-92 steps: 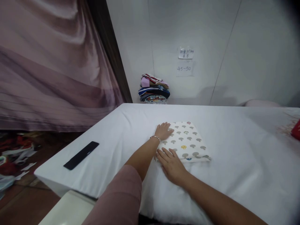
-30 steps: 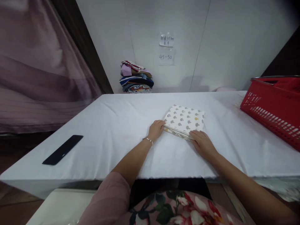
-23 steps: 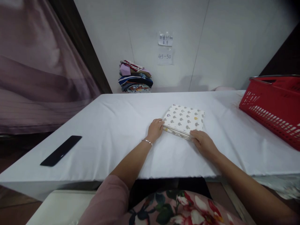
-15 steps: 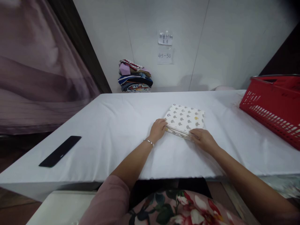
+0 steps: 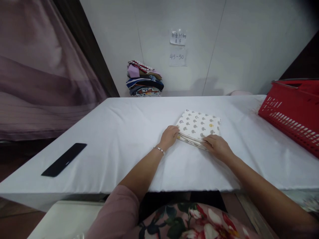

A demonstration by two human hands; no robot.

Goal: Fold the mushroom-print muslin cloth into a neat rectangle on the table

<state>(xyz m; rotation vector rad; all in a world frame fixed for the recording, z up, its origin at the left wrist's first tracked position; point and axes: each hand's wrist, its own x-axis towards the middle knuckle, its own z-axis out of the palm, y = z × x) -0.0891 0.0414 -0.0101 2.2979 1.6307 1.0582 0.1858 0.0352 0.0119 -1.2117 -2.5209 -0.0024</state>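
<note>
A folded white cloth with grey mushroom prints (image 5: 199, 126) lies flat in the middle of the white-covered table (image 5: 129, 132). My left hand (image 5: 169, 135), with a thin bracelet on the wrist, has its fingers curled round the cloth's near-left corner. My right hand (image 5: 217, 145) grips the cloth's near-right edge, thumb on top. Both forearms reach forward across the table's front edge.
A red plastic basket (image 5: 294, 109) stands at the table's right end. A flat black object (image 5: 64, 159) lies near the table's left front corner. A stack of folded clothes (image 5: 144, 79) sits against the white wall. A pink curtain (image 5: 37, 66) hangs at left.
Three seconds ago both hands lay flat on the cloth's left side; now they grip its near corners. Over the last second the hands and cloth have barely shifted.
</note>
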